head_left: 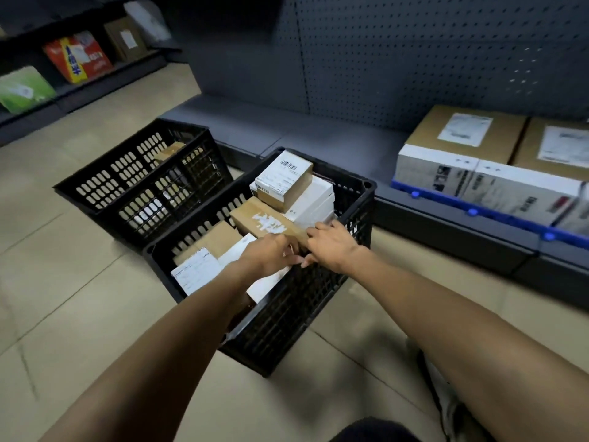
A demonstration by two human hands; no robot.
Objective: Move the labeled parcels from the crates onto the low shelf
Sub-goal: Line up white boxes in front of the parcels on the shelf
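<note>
The near black crate (287,317) on the floor holds several labeled parcels. A long brown parcel (259,223) with a torn white label lies across the pile. My left hand (271,253) and my right hand (331,247) both rest at its near end, fingers curled around it. Behind it stand a white box (314,202) and a small brown parcel (283,178) with a barcode label on top. A flat brown parcel (204,250) with a white label lies at the crate's left. A second black crate (134,173) stands behind, with a parcel inside. The low grey shelf (334,145) runs along the pegboard wall.
Two brown cartons with labels (462,135) and white boxes on a blue tray (478,193) stand on the low shelf at the right. Across the tiled floor on the left, another shelf (83,87) carries colourful packages. My knee and shoe show at the bottom right.
</note>
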